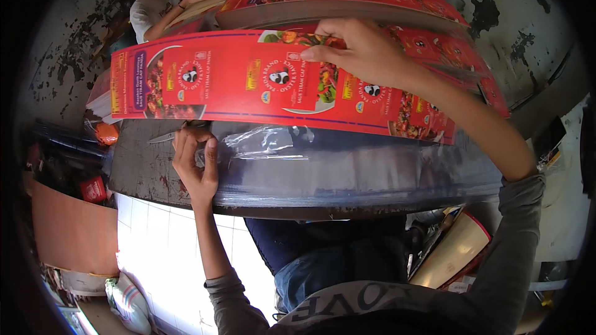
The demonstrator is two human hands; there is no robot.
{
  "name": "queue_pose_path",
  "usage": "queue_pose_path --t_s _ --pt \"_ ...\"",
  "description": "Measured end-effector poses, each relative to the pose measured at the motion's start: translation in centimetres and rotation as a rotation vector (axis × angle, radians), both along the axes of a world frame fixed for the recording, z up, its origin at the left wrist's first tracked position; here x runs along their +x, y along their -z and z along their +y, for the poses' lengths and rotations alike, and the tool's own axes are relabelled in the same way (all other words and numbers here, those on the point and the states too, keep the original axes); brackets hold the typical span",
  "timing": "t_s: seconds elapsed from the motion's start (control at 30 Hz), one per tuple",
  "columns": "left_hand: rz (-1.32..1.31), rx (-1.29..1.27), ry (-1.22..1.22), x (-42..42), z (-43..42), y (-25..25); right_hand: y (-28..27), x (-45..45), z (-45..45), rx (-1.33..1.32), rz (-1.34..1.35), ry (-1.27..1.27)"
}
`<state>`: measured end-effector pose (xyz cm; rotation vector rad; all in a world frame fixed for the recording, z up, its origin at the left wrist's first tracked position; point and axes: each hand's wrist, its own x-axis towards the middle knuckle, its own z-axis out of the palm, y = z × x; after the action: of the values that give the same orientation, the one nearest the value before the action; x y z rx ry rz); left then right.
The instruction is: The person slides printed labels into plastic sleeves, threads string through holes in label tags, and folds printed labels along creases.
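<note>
A long red printed strip (230, 86) with panda logos and food pictures stretches across the worktable. My right hand (357, 49) grips its upper edge, with the thumb on the printed face. Below it lies a stack of clear plastic sheets (347, 167), glossy and wrinkled at the upper left. My left hand (197, 161) is at the left end of that stack, its fingers curled and the thumb up. A pointed metal blade (162, 138) shows beside these fingers. Whether they hold it or the plastic's edge is hidden.
More red printed strips (428, 46) are piled behind. Across the table, a co-worker (158, 9) rests an arm near the piles. The worktable's worn edge (139, 173) shows at left. On the floor stand a brown board (74, 226) and a white sack (129, 301).
</note>
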<state>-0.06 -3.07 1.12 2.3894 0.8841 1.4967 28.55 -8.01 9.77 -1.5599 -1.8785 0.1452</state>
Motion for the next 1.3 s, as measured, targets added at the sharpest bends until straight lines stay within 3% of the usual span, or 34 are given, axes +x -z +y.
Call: queue_pose_path --t_s 0.07,0.17,0.33,0.4,0.6,0.73,1.0,1.1,1.3 --pt "-0.032 -0.116 0.003 0.1 0.4 0.3 0.4 3.7 -3.1 -0.108 -0.11 0.028" --pt "0.167 -0.136 -0.081 0.3 1.0 0.6 1.5 8.8 -7.5 -0.176 -0.035 0.104" --pt "0.229 -0.318 -0.107 -0.6 1.3 -0.4 0.9 7.8 -8.5 -0.209 -0.122 0.131" --pt "0.078 -0.573 0.041 -1.3 2.0 0.1 1.9 9.2 -7.9 -0.106 -0.219 0.082" --pt "-0.178 -0.71 0.132 -2.4 2.2 1.0 2.5 8.8 -7.1 -0.047 -0.245 0.016" --pt "-0.233 -0.726 0.101 -2.0 1.9 1.0 3.3 9.2 -7.1 0.037 -0.292 0.023" --pt "-0.327 -0.764 0.038 -1.8 1.7 1.0 2.4 9.2 -7.0 -0.188 -0.209 0.059" --pt "-0.304 -0.748 0.084 -2.3 2.2 1.7 3.6 10.6 -6.9 -0.054 -0.213 -0.003" --pt "-0.303 -0.739 0.053 -2.1 2.2 1.7 2.9 9.7 -7.2 -0.087 -0.191 0.009"
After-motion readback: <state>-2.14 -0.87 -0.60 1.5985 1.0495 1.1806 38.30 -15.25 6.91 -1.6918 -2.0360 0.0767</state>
